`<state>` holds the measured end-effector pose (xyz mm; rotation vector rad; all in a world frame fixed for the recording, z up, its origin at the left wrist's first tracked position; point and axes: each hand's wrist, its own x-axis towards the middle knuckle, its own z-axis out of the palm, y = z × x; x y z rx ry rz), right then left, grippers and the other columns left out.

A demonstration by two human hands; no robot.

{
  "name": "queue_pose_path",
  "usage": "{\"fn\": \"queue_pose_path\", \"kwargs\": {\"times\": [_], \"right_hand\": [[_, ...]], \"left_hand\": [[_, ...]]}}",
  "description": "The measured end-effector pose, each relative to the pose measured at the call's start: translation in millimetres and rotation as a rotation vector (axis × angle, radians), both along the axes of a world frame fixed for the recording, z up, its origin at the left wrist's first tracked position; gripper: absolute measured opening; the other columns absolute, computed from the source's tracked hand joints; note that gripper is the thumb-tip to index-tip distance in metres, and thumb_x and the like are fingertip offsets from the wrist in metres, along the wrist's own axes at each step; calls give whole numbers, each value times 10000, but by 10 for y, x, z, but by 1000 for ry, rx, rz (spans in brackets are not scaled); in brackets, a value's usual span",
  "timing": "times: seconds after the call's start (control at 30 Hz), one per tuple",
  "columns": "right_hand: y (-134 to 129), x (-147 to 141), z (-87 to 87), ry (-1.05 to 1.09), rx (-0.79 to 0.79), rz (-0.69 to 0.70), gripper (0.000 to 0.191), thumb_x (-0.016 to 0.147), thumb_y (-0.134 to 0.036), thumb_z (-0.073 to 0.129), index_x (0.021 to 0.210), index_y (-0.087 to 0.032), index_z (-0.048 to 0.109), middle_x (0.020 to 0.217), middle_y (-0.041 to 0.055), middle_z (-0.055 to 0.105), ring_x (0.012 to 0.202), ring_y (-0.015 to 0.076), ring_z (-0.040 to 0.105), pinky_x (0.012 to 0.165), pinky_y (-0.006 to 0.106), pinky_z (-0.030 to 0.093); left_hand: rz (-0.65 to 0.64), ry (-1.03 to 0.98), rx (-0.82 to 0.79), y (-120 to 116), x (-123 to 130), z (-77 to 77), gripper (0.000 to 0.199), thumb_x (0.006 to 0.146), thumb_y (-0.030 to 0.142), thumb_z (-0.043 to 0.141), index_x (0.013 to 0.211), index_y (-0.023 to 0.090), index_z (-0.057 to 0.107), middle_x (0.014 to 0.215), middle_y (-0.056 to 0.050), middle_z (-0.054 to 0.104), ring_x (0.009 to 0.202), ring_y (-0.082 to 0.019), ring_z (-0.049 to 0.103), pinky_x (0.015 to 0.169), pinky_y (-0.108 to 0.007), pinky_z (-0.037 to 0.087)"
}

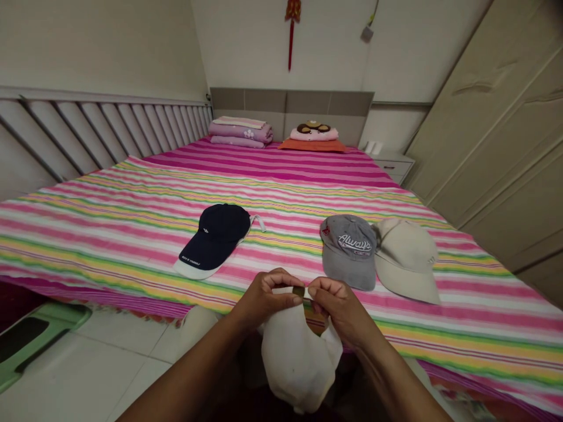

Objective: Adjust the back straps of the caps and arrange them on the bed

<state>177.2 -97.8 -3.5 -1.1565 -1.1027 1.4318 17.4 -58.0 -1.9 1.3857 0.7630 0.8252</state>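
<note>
A white baseball cap (297,360) hangs at the bed's near edge, its back opening and adjuster strap turned up. My left hand (270,296) pinches the strap beside its dark metal-looking buckle (298,291). Closed on the other part of the strap is my right hand (336,305), thumb and fingers pressed together. Beyond them on the bed lie a navy cap (224,231) with a white brim edge and loose white strap, a grey cap (349,252) with "Always" lettering, and a beige cap (407,258) touching the grey one. The white cap's brim is mostly hidden.
A striped sheet (145,205) covers the bed. Folded purple bedding (241,133) and a pink pillow (314,135) sit by the headboard (285,102). A white railing (109,129) runs along the left. A green stool (48,328) stands on the tiled floor; a wardrobe (505,146) is at right.
</note>
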Motion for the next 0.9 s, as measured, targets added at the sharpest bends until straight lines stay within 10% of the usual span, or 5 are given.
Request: {"fn": "queue_pose_path", "kwargs": {"times": [0.47,0.9], "right_hand": [[-153,-31,136,-719,419,30,92,738,-241,578,823,-236,612,739,6,636,595,149,551,520,239,376],[-183,-41,147,-923,553,75,163,730,-163,540,884,-192,584,834,39,659,718,164,597,612,247,412]], "left_hand": [[-102,-100,-195,15,-109,-31,331,597,209,718,907,190,602,822,-4,577,709,-108,545,643,-228,404],[-120,-150,-222,-12,-69,-25,278,603,180,700,824,159,533,639,39,521,531,-46,454,500,-171,324]]}}
